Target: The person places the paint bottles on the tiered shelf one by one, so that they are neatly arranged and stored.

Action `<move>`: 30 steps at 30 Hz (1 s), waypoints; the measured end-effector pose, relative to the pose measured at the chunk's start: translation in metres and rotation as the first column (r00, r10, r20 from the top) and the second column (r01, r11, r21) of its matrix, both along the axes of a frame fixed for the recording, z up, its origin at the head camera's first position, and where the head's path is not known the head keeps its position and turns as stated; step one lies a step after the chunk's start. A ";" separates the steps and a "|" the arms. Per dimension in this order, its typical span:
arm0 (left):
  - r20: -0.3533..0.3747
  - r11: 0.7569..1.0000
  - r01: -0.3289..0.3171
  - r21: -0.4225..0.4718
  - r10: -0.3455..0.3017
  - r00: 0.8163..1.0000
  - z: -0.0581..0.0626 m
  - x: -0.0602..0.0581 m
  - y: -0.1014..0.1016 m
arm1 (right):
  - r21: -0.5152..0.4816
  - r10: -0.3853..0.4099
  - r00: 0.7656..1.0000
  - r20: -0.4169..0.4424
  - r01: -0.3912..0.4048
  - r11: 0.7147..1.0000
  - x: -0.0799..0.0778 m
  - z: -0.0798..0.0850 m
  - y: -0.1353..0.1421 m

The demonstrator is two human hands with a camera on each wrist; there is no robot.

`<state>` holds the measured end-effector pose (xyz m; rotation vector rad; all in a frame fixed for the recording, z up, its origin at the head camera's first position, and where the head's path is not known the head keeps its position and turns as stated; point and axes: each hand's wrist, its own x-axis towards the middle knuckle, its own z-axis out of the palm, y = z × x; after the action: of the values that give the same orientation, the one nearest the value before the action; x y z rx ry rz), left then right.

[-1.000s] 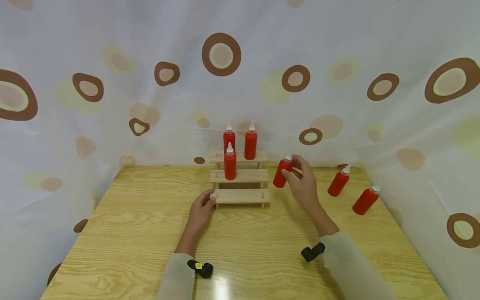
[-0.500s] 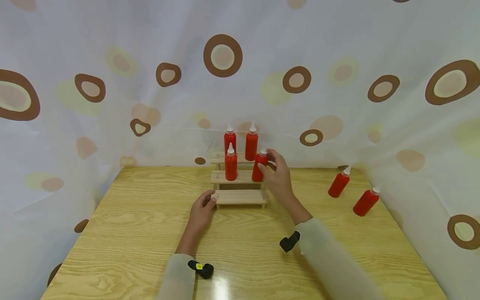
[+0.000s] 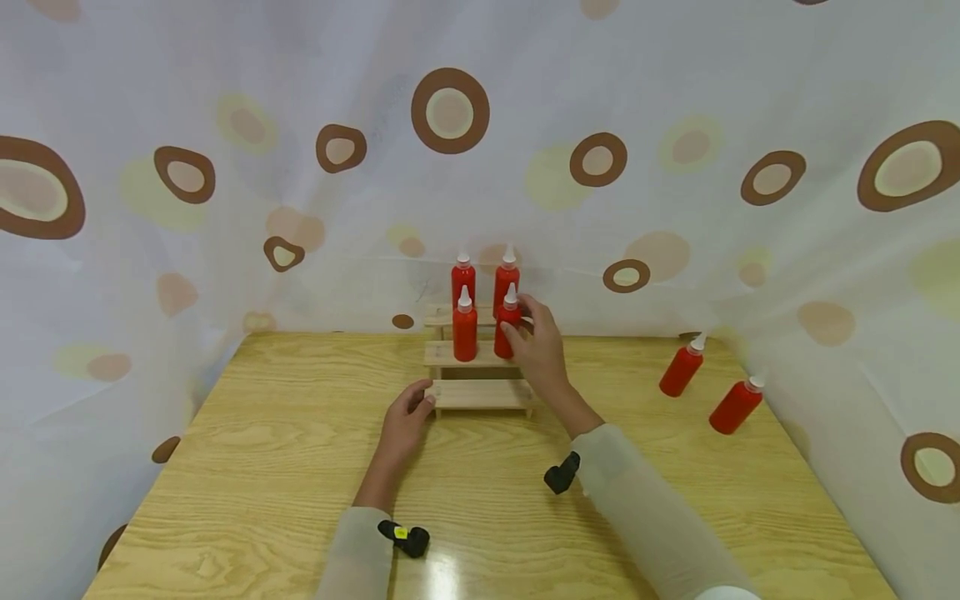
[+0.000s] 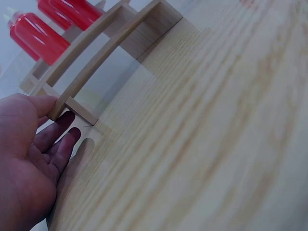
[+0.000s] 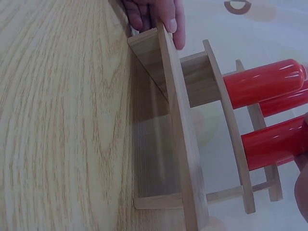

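Note:
A three-step wooden display rack [image 3: 483,394] stands on the table. My left hand [image 3: 403,423] pinches the left end of its lowest step, thumb on top and fingers at the underside in the left wrist view. On the right half of the middle step stands a red squeeze bottle [image 3: 504,343] with a white nozzle; my right hand [image 3: 542,354] grips it from the right. Beside it on the same step is another red bottle [image 3: 464,335]. Behind them, the top step bears two more, a left bottle [image 3: 462,277] and a right bottle [image 3: 507,279], both partly hidden.
Two further red bottles, a rear one [image 3: 681,371] and a front one [image 3: 736,407], are on the wood-grain table [image 3: 285,467] at the right. A patterned white curtain [image 3: 360,217] encloses the back and sides.
My right hand has carried its red bottle leftward from beside the rack to the middle step, where it now stands upright. The left hand has kept its place on the rack.

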<state>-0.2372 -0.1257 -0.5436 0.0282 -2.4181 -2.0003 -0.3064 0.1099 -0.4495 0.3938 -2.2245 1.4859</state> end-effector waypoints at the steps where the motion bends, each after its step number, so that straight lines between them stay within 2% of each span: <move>1: -0.001 1.000 0.000 -0.001 0.000 1.000 0.000 0.000 0.000 | 0.009 -0.005 1.000 -0.003 0.005 1.000 0.000 0.000 0.000; 11: -0.010 1.000 0.000 -0.002 0.000 1.000 -0.001 0.000 0.001 | 0.047 -0.025 1.000 0.014 0.024 0.999 0.001 -0.001 0.001; 18: -0.010 1.000 0.008 0.008 -0.008 1.000 0.001 0.001 0.001 | 0.040 -0.015 1.000 0.011 0.015 0.999 0.012 0.008 0.010; 23: -0.013 1.000 0.006 0.000 -0.006 1.000 0.001 0.000 0.002 | 0.058 -0.037 0.998 -0.056 0.040 0.998 0.023 0.010 0.026; 30: -0.011 1.000 0.002 0.002 -0.002 1.000 -0.001 -0.001 0.001 | 0.080 -0.118 0.984 -0.135 0.129 0.988 0.040 0.004 0.066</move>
<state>-0.2385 -0.1248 -0.5444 0.0142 -2.4105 -1.9983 -0.2660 0.1758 -0.4452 0.3622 -2.1756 1.2652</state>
